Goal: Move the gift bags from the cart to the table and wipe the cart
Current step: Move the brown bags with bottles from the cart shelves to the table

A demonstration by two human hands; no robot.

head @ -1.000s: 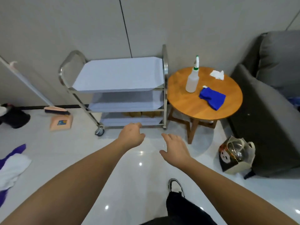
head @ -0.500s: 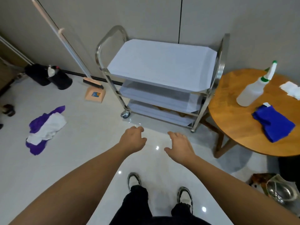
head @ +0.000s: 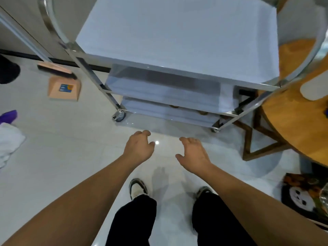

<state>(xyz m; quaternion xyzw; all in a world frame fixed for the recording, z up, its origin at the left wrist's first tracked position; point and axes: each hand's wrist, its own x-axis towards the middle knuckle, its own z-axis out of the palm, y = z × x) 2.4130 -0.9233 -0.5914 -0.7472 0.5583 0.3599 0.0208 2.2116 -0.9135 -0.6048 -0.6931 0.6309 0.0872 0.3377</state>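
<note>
Both the left hand (head: 138, 148) and right hand (head: 194, 152) hang empty, fingers loosely apart. At twelve o'clock stands the three-shelf steel cart (head: 177, 41); brown gift bags (head: 202, 112) barely show on its bottom shelf, probably light, crushable paper, best lifted by handles.

- cart (head: 177, 38): pale blue-grey shelves, shiny silver frame
- desk (head: 301, 125): orange-brown wood
- dustpan (head: 63, 88): peach, blue label
- gift bag (head: 305, 197): black with white cartoon face
- floor (head: 62, 157): glossy white

L hand (head: 138, 148), R hand (head: 194, 153), both loose, empty
</note>
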